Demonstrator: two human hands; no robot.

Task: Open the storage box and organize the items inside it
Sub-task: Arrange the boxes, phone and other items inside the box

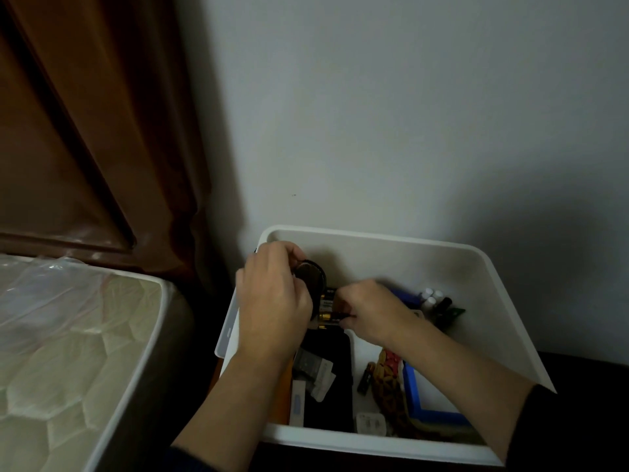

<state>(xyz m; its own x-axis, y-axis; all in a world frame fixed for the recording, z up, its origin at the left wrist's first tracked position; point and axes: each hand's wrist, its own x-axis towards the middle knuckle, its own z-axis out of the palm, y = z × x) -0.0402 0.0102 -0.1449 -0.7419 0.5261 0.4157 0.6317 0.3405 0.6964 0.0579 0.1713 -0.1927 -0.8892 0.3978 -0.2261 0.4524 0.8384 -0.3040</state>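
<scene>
Storage box (pixel 483 287) open, on dark surface by wall. Left hand (pixel 272 301) curled round black round case (pixel 311 275) over the box; right hand (pixel 367 310) pinches batteries (pixel 327 310) — small, dense, smooth, likely slippery — best gripped across the barrel

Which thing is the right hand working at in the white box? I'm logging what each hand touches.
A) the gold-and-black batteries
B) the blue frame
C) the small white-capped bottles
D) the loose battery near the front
A: the right hand pinches at the gold-and-black batteries that sit beside the left hand, inside the white box.
</scene>
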